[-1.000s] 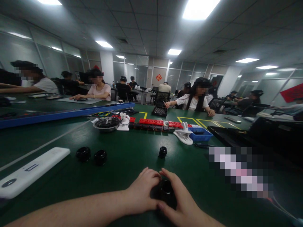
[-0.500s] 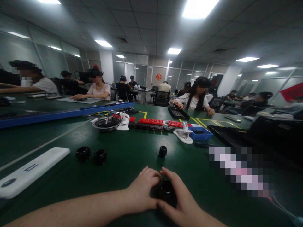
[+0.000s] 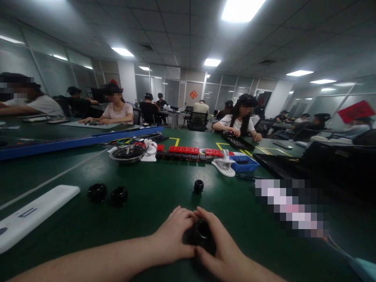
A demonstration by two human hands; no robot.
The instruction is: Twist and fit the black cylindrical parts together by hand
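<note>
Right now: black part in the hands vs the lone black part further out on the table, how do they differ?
The held black part is gripped between the left hand and right hand; the lone black part sits untouched on the green table. The held black part looks bigger, though it is closer to the camera; the lone black part looks small. Both are black, round, with an opening on top.

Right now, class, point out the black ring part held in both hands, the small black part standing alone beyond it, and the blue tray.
black ring part [image 3: 202, 232], head view, its open top.
small black part [image 3: 199, 186], head view, its body.
blue tray [image 3: 245, 167], head view, its front wall.
</note>
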